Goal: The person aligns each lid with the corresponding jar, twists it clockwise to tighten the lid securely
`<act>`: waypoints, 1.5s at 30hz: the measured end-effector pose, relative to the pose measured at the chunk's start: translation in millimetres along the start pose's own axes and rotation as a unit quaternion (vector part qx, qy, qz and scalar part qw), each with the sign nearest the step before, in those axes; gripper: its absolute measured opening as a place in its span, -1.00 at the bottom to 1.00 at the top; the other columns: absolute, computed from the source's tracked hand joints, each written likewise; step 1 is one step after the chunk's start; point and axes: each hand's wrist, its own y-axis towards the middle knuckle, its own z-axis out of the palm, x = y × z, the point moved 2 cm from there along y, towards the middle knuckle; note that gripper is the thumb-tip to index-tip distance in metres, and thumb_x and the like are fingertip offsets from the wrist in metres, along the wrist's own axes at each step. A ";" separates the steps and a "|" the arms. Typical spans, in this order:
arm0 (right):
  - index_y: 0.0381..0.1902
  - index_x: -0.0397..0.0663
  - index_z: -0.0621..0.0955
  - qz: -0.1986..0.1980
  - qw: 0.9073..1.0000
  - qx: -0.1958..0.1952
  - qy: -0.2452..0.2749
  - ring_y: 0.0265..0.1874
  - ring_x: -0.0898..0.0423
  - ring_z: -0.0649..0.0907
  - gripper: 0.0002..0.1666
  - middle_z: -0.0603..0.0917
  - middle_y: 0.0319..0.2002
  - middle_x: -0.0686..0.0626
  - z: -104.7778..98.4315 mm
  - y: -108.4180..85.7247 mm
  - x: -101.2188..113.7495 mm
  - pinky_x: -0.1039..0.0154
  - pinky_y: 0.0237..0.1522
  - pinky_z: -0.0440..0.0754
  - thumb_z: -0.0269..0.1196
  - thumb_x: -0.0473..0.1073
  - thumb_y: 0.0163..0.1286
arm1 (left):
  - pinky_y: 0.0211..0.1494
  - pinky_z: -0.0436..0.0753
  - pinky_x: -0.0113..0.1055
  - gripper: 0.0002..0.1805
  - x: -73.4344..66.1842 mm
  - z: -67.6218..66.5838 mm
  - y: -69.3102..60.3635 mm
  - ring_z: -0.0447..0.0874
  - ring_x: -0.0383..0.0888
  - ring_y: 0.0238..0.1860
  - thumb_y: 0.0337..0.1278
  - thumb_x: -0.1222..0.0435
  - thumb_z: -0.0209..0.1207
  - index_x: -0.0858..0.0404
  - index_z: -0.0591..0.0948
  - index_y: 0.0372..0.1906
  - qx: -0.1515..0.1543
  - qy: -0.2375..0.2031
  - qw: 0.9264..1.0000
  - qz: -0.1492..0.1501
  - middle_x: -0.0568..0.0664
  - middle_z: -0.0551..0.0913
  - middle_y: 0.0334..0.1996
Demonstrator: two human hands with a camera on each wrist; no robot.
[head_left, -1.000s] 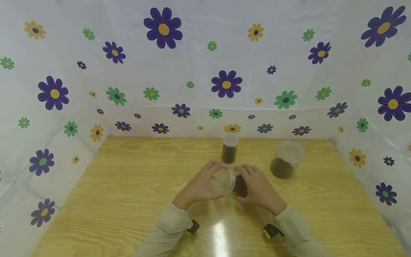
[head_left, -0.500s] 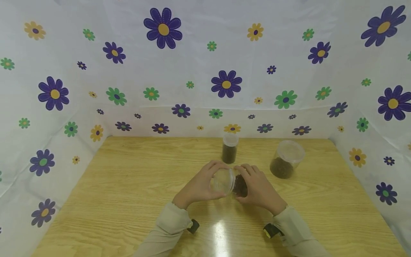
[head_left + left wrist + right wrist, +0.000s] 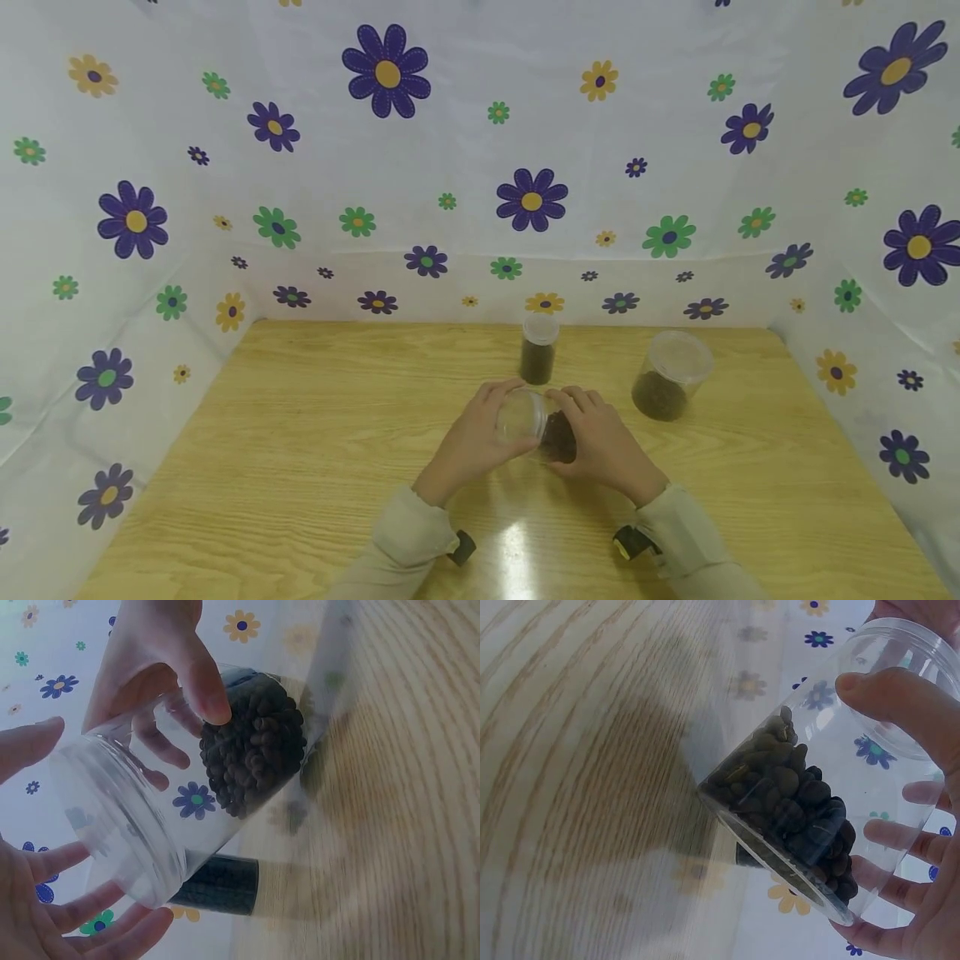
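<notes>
Between the two hands is a clear plastic jar (image 3: 557,435), tilted on its side above the table and partly filled with dark brown, pebble-like pieces (image 3: 780,799). Its clear screw lid (image 3: 124,817) points toward the left hand (image 3: 474,440), whose thumb and fingers are spread around it. The right hand (image 3: 606,443) grips the jar's body, thumb on one side and fingers on the other. In the right wrist view the pieces lie heaped toward the jar's base. The head view hides part of the jar behind both hands.
A slim lidded jar (image 3: 537,354) with dark contents stands just beyond the hands. To the right is a wider lidded jar (image 3: 667,379), partly filled with dark pieces. A flower-printed cloth (image 3: 465,150) rises behind and beside the wooden table (image 3: 315,433).
The left hand has turned slightly around the lid, its thumb now higher and further right. The right hand keeps its hold on the jar. The head view has shifted a little.
</notes>
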 end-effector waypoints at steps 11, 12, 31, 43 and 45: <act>0.21 -0.07 0.39 -0.002 1.000 0.001 -0.007 0.00 -0.12 0.53 0.09 0.51 0.05 -0.12 0.0 0.1 0.1 -0.08 -0.16 0.60 0.57 0.14 -0.31 | -0.03 0.60 -0.10 -0.21 -1.7 -2.9 -0.2 0.51 0.01 0.05 -0.12 -0.02 0.37 0.06 0.35 0.28 0.006 -0.004 1.000 -0.005 0.00 0.42 0.14; 0.21 -0.07 0.38 -0.001 1.000 0.003 -0.006 0.00 -0.12 0.53 0.09 0.51 0.05 -0.12 -0.2 0.2 0.1 -0.08 -0.15 0.60 0.57 0.13 -0.31 | -0.03 0.60 -0.10 -0.21 -1.2 -3.2 0.2 0.51 0.02 0.05 -0.13 -0.02 0.38 0.06 0.35 0.28 0.007 -0.008 1.000 -0.003 0.00 0.43 0.14; 0.20 -0.13 0.40 -0.004 1.000 0.004 -0.005 -0.02 -0.15 0.55 0.14 0.53 0.02 -0.14 -4.9 1.4 2.0 -0.09 -0.09 0.59 0.60 0.12 -0.39 | 0.08 0.56 -0.06 -0.18 1.4 -5.1 5.2 0.48 -0.02 0.08 -0.25 -0.04 0.44 0.04 0.39 0.22 0.033 0.002 0.999 0.014 0.02 0.44 0.15; 0.22 -0.10 0.39 -0.005 1.000 0.007 -0.005 0.00 -0.13 0.55 0.13 0.54 0.04 -0.13 -3.4 1.0 -1.2 -0.07 -0.03 0.59 0.59 0.12 -0.36 | 0.16 0.52 -0.03 -0.21 0.6 -5.6 7.1 0.46 -0.03 0.13 -0.30 -0.03 0.46 -0.03 0.42 0.18 0.033 0.010 0.999 0.015 -0.04 0.45 0.13; 0.21 -0.11 0.39 -0.006 1.000 0.003 -0.006 0.00 -0.12 0.55 0.14 0.54 0.03 -0.13 -3.1 1.0 -1.5 -0.07 -0.04 0.59 0.59 0.13 -0.37 | 0.16 0.53 -0.04 -0.21 0.4 -5.5 7.2 0.46 -0.03 0.13 -0.30 -0.03 0.46 -0.03 0.42 0.18 0.034 0.010 0.999 0.017 -0.05 0.46 0.13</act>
